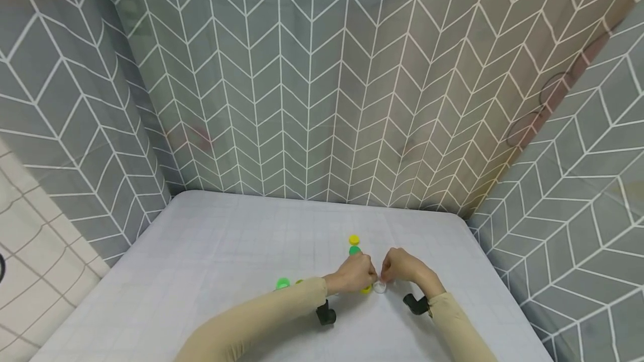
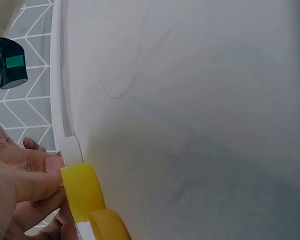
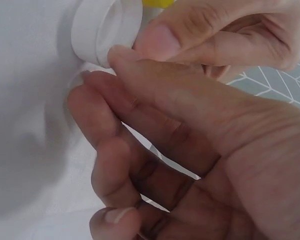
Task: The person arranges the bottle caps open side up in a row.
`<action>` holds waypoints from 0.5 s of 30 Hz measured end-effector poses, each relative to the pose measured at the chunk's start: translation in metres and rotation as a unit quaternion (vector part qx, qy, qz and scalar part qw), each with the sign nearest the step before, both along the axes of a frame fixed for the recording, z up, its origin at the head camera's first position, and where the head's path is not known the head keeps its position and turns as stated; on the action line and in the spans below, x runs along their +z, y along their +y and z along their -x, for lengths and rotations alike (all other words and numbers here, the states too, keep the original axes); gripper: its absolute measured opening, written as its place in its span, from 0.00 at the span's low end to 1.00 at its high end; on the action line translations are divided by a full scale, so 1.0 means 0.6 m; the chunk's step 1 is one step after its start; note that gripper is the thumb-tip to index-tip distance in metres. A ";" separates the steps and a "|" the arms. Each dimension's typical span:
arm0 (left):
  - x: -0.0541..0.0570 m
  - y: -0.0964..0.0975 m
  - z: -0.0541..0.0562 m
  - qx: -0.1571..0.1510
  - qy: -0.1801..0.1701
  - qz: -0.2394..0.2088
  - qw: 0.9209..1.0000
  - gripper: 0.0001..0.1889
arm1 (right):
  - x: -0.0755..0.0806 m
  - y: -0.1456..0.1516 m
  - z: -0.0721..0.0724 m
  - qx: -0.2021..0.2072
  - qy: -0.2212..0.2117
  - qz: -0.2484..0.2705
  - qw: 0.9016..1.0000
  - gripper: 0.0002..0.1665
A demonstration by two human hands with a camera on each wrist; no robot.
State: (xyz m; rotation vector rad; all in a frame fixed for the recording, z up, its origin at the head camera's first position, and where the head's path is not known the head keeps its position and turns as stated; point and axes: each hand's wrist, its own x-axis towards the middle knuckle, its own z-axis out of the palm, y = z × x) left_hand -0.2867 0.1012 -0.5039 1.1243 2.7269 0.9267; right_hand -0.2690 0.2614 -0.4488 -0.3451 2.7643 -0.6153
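Note:
A white bottle cap [image 1: 379, 287], hollow side showing in the right wrist view, stands between both hands on the white cloth. My left hand [image 1: 356, 272] pinches its edge with thumb and forefinger. From the other side my right hand [image 1: 404, 266] has its thumb tip on the cap's rim [image 3: 107, 32] and its forefinger just below, the other fingers curled. Right beside the white cap is a yellow cap [image 2: 84, 192], followed by a deeper yellow one [image 2: 110, 225]. Past the left hand lie a green cap [image 1: 354, 250] and a yellow cap [image 1: 354, 239].
Left of the left forearm lies another green cap [image 1: 283, 282], with a small yellow piece [image 1: 299, 281] partly hidden by the sleeve. Black wrist cameras [image 1: 326, 314] hang under both wrists. Patterned grey curtains [image 1: 312, 82] stand round the white-covered table [image 1: 216, 239].

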 end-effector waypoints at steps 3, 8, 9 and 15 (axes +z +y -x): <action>0.001 -0.004 -0.001 -0.003 -0.013 -0.011 1.000 0.13 | -0.001 0.002 0.000 0.010 0.002 0.013 1.000 0.03; 0.019 -0.020 0.004 0.009 -0.047 -0.032 0.998 0.13 | 0.000 0.003 0.006 0.033 0.033 0.034 0.998 0.03; 0.025 -0.025 0.008 0.015 -0.044 -0.034 0.998 0.12 | 0.000 0.002 0.009 0.038 0.047 0.038 0.997 0.04; 0.056 -0.059 0.045 0.063 0.012 -0.032 0.997 0.09 | 0.004 -0.015 0.028 0.045 0.122 0.063 0.990 0.12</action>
